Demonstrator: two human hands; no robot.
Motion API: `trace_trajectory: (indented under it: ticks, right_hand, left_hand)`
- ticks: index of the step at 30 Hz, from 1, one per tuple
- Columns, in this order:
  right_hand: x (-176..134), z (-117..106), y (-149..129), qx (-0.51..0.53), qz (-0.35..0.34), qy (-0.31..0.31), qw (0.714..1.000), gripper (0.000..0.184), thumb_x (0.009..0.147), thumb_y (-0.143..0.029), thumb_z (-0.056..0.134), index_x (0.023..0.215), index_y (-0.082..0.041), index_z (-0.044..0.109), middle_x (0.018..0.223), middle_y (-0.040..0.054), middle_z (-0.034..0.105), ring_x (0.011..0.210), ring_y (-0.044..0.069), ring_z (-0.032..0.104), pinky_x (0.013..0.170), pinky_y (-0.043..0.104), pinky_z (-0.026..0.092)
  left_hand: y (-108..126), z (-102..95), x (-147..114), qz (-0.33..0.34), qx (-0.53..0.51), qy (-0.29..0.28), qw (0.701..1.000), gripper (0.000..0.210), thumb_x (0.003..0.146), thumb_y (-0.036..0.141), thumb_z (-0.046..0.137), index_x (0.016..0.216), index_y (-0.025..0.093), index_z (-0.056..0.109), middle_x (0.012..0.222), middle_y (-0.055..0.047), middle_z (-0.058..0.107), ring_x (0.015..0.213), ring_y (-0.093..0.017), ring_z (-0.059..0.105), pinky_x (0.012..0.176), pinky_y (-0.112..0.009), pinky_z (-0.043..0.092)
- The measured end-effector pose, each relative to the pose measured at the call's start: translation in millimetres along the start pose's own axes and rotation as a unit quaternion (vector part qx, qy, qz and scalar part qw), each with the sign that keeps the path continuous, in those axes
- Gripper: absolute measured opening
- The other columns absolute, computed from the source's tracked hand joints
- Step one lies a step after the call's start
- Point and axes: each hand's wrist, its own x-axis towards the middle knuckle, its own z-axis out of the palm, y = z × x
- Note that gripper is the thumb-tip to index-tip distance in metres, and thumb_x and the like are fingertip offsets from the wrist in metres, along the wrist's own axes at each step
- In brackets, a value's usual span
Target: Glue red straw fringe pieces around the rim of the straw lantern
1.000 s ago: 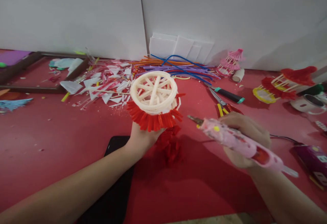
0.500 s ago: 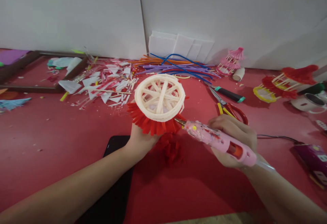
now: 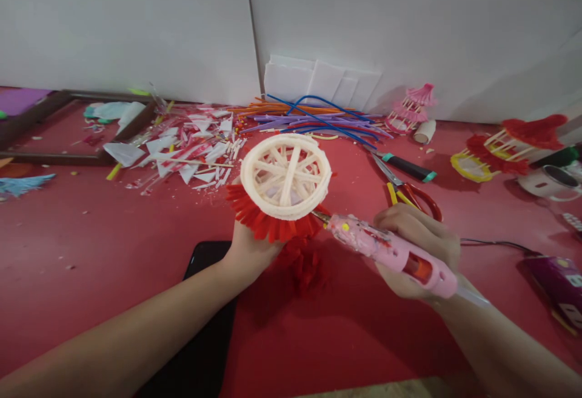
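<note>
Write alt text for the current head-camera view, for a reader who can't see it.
A right hand points a pink glue gun at the rim of a cream spoked piece with red fringe, held from below by the left hand. Beyond, on a red table, lie white and pink scraps, coloured rods and scissors.

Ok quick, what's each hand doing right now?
Left hand: closed, holding the cream wheel-topped craft with red fringe; its fingers are mostly hidden.
Right hand: closed, holding the pink glue gun.
</note>
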Motion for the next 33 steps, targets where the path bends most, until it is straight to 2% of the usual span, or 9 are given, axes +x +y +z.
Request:
trace_trajectory:
  ticks: [3,9,15,19,24,27,29,31,33]
  right_hand:
    - [0.7,0.5,-0.7,-0.004,-0.002,0.005,1.0,0.018,0.068,-0.012,0.06,0.081,-0.021,0.052,0.073,0.0034,0.058,0.064,0.017,0.055,0.054,0.03,0.045]
    - [0.4,-0.3,-1.9,-0.01,0.007,0.001,1.0,0.018,0.067,-0.012,0.062,0.079,-0.021,0.051,0.071,0.0028,0.055,0.063,0.015,0.053,0.054,0.029,0.043]
    - [1.8,1.8,-1.2,-0.014,-0.005,0.014,1.0,0.014,0.07,-0.014,0.059,0.079,-0.021,0.051,0.071,0.0026,0.055,0.061,0.015,0.053,0.052,0.029,0.043]
    - [1.4,2.2,-0.9,-0.023,-0.018,0.015,0.999,0.017,0.073,-0.015,0.059,0.089,-0.02,0.054,0.076,0.0041,0.059,0.066,0.016,0.057,0.058,0.03,0.048]
    - [-0.1,-7.4,5.7,-0.065,-0.058,-0.039,0.995,0.019,0.081,-0.02,0.054,0.1,-0.02,0.055,0.08,0.0044,0.064,0.071,0.016,0.061,0.063,0.029,0.049]
    - [0.5,-14.1,17.4,-0.127,-0.025,-0.067,0.989,0.022,0.08,-0.024,0.057,0.102,-0.021,0.055,0.079,0.0029,0.065,0.067,0.017,0.059,0.062,0.029,0.045]
    - [0.8,-14.9,26.4,-0.181,0.025,-0.134,0.974,0.029,0.076,-0.025,0.056,0.104,-0.02,0.055,0.086,0.0051,0.067,0.074,0.02,0.061,0.067,0.033,0.044]
    - [-0.2,-11.5,33.8,-0.222,0.061,-0.203,0.952,0.036,0.072,-0.017,0.051,0.108,-0.018,0.053,0.095,0.0073,0.068,0.085,0.024,0.062,0.077,0.037,0.042]
    - [-3.2,-5.4,38.5,-0.246,0.078,-0.254,0.932,0.038,0.07,-0.008,0.045,0.106,-0.016,0.053,0.096,0.0075,0.067,0.089,0.024,0.061,0.08,0.037,0.039]
  left_hand:
    - [-1.3,0.2,0.7,0.012,0.001,-0.013,1.0,0.051,0.062,0.034,0.076,0.111,0.03,0.061,0.11,-0.007,0.071,0.118,-0.033,0.059,0.102,-0.05,0.049]
    - [-0.8,-2.3,0.7,0.029,0.017,-0.014,0.999,0.055,0.06,0.024,0.073,0.114,0.028,0.059,0.11,-0.007,0.072,0.112,-0.033,0.063,0.102,-0.05,0.049]
    - [-2.1,-1.7,0.9,0.021,0.011,-0.011,1.0,0.048,0.061,0.031,0.075,0.107,0.028,0.063,0.105,-0.006,0.073,0.115,-0.033,0.061,0.105,-0.05,0.046]
    - [-4.7,-1.3,0.4,0.024,0.018,0.002,1.0,0.047,0.061,0.03,0.076,0.107,0.03,0.063,0.105,-0.004,0.073,0.118,-0.032,0.06,0.108,-0.048,0.045]
    - [-5.4,0.2,1.4,-0.001,0.018,0.042,0.999,0.045,0.063,0.029,0.079,0.105,0.031,0.065,0.107,-0.002,0.073,0.121,-0.032,0.058,0.109,-0.047,0.044]
    - [-6.9,2.0,4.2,-0.028,-0.036,0.066,0.997,0.047,0.067,0.026,0.08,0.112,0.029,0.064,0.12,-0.002,0.069,0.122,-0.027,0.058,0.109,-0.042,0.045]
    - [-7.8,3.1,6.3,-0.035,-0.07,0.077,0.994,0.051,0.07,0.023,0.08,0.117,0.028,0.062,0.127,-0.003,0.066,0.122,-0.024,0.059,0.107,-0.039,0.047]
    - [-8.0,3.9,7.6,-0.038,-0.082,0.085,0.992,0.054,0.07,0.022,0.08,0.12,0.026,0.06,0.129,-0.004,0.065,0.121,-0.023,0.06,0.106,-0.038,0.047]
    - [-7.2,4.4,8.3,-0.038,-0.078,0.086,0.992,0.052,0.07,0.023,0.08,0.119,0.025,0.061,0.13,-0.006,0.065,0.12,-0.023,0.06,0.106,-0.038,0.047]
